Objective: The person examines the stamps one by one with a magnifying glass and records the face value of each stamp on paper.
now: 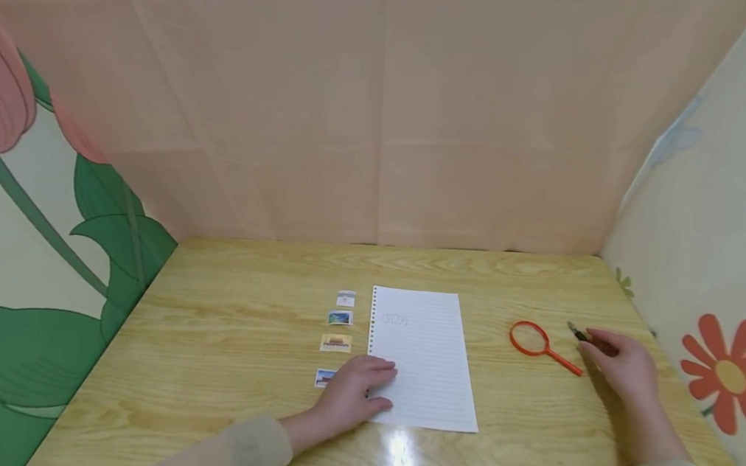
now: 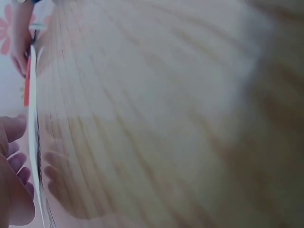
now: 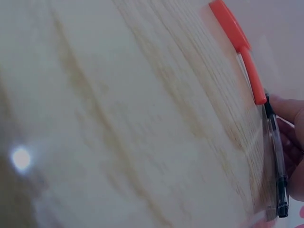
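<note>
My left hand (image 1: 351,394) rests on the lower left edge of a lined sheet of paper (image 1: 437,372), its fingers lying on top. Faint writing shows near the top of the sheet. In the left wrist view the sheet (image 2: 33,123) appears edge-on beside the fingers (image 2: 16,161). At the right, the thumb and fingers of my right hand (image 1: 621,366) pinch a black pen (image 1: 577,331) near its tip end. The right wrist view shows the pen's clear barrel (image 3: 277,147) low along the table. A red magnifying glass (image 1: 555,356) lies just left of that hand.
Several small stamp-like pictures, among them a blue one (image 1: 340,317) and a yellowish one (image 1: 336,343), form a column left of the sheet. The lowest picture (image 1: 323,378) is partly covered by the left hand. Behind the wooden table (image 1: 241,288) hangs a pinkish backdrop (image 1: 289,122).
</note>
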{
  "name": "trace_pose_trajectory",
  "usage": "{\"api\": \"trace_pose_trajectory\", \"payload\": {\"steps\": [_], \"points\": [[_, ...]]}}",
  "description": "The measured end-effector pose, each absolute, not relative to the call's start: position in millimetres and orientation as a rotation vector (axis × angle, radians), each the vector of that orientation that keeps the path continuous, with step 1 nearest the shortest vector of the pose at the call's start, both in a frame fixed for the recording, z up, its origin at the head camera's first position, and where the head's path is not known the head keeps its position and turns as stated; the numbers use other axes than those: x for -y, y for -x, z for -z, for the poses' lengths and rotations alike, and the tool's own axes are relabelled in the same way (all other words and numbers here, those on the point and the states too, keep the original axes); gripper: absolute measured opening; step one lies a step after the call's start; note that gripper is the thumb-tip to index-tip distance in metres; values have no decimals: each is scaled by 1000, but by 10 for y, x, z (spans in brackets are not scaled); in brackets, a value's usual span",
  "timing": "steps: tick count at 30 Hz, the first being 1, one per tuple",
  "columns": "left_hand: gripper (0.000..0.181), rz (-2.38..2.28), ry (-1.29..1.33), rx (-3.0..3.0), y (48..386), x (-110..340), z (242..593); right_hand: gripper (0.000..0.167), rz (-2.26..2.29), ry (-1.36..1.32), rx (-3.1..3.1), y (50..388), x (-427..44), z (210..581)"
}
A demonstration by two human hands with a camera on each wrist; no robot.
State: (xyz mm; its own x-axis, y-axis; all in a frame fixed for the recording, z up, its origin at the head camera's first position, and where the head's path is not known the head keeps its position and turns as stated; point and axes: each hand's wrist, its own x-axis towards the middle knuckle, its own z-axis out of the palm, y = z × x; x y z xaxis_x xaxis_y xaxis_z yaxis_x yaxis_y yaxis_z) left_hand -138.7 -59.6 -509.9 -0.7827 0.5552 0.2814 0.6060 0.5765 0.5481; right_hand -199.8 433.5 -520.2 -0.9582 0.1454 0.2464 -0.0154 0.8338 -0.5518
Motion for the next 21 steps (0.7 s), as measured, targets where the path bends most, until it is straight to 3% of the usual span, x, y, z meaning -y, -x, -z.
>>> {"api": "trace_pose_trajectory", "payload": {"steps": [21], "points": [[51,907,999,2767,1441,602,5179,47,-875,123,2799,2044,-4379,5237]]}}
